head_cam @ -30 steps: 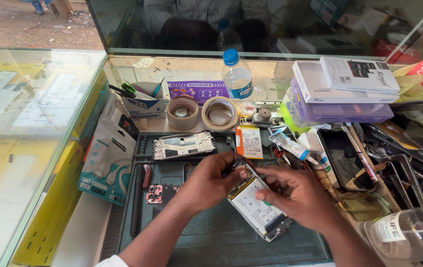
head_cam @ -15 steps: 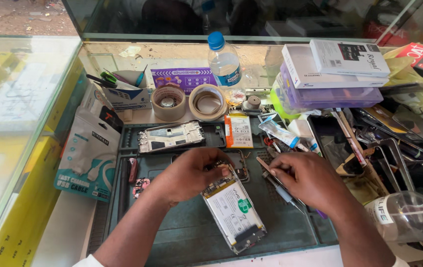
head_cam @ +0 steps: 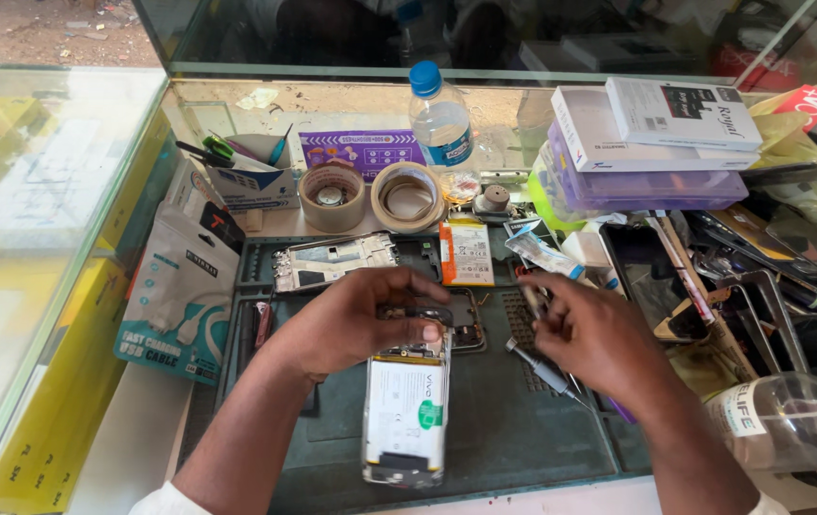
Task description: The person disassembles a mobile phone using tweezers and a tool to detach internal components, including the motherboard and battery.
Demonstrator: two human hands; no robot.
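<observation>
The left hand (head_cam: 351,324) holds the open phone (head_cam: 406,410); the right hand (head_cam: 599,339) grips a thin tool (head_cam: 530,300). Behind them lie an orange pack (head_cam: 466,252) and a purple box (head_cam: 361,151).

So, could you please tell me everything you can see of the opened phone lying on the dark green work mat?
The opened phone lies flat, back cover off, long axis running toward the camera, on the dark green work mat. A white-labelled battery with a green round mark fills its middle; the lower end shows dark circuitry. The left hand presses its fingertips on the upper end, hiding that part.

Opened phone (head_cam: 406,420) on mat (head_cam: 523,429) — 2 tape rolls (head_cam: 408,195) behind
</observation>
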